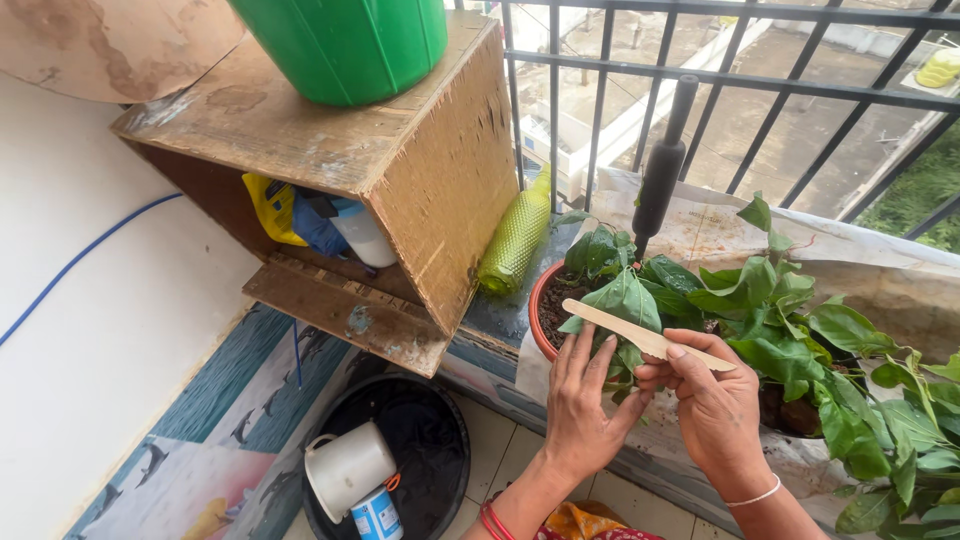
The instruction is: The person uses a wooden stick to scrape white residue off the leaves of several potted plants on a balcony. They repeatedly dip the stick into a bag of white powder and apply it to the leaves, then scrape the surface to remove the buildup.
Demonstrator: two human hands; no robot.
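Observation:
My right hand (pixel 712 400) grips a flat pale wooden stick (pixel 640 335) that points up and left across the leaves. My left hand (pixel 585 400) has its fingers spread and reaches into the green leaves (pixel 625 300) of a small plant. That plant grows in a red-brown pot (pixel 538 318) filled with dark soil on a ledge. A black tool handle (pixel 661 165) stands upright just behind the pot.
More leafy plants (pixel 850 400) fill the ledge to the right, before a black metal railing (pixel 760 80). A worn wooden box (pixel 440 170) with a green bucket (pixel 345 45) on top sits left. Below, a black tub (pixel 430 440) holds a white jug (pixel 345 465). A green mesh roll (pixel 515 240) leans by the box.

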